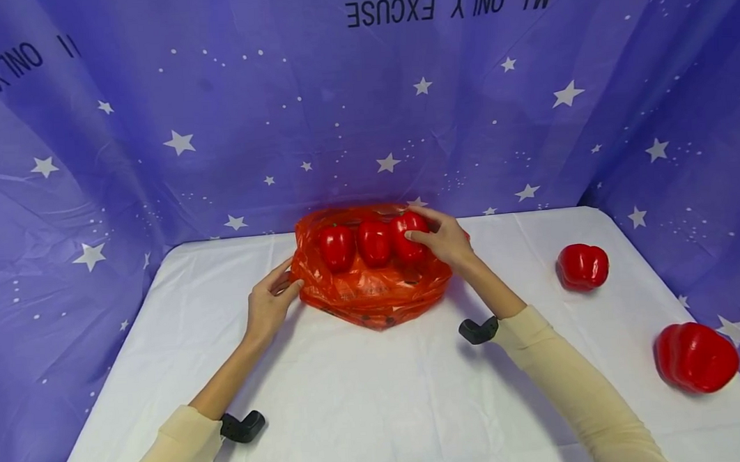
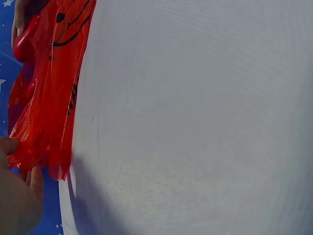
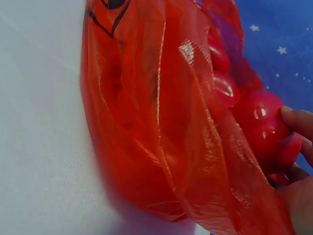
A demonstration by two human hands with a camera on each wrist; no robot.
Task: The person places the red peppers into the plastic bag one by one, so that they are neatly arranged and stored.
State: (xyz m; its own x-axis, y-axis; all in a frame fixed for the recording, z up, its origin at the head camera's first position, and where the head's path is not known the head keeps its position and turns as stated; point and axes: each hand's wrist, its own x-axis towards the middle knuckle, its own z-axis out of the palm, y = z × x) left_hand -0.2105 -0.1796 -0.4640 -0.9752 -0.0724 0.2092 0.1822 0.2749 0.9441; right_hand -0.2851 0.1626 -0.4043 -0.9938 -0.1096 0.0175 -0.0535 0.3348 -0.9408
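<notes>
Three red peppers point(image 1: 374, 245) stand side by side in an orange-red bag point(image 1: 373, 293) at the frame's centre. The right hand point(image 1: 444, 237) grips the rightmost; the left hand point(image 1: 270, 307) pinches the bag's left edge, with two loose peppers point(image 1: 582, 267) far right, nearer the right hand.

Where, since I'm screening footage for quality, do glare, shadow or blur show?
Head view: small highlights on the red peppers, soft shadows on the white cloth; left wrist view: cloth looks greyish, with a soft shadow near the lower end of the orange-red bag; right wrist view: glints on the bag and held pepper, the bag's lower edge looking blurred.
</notes>
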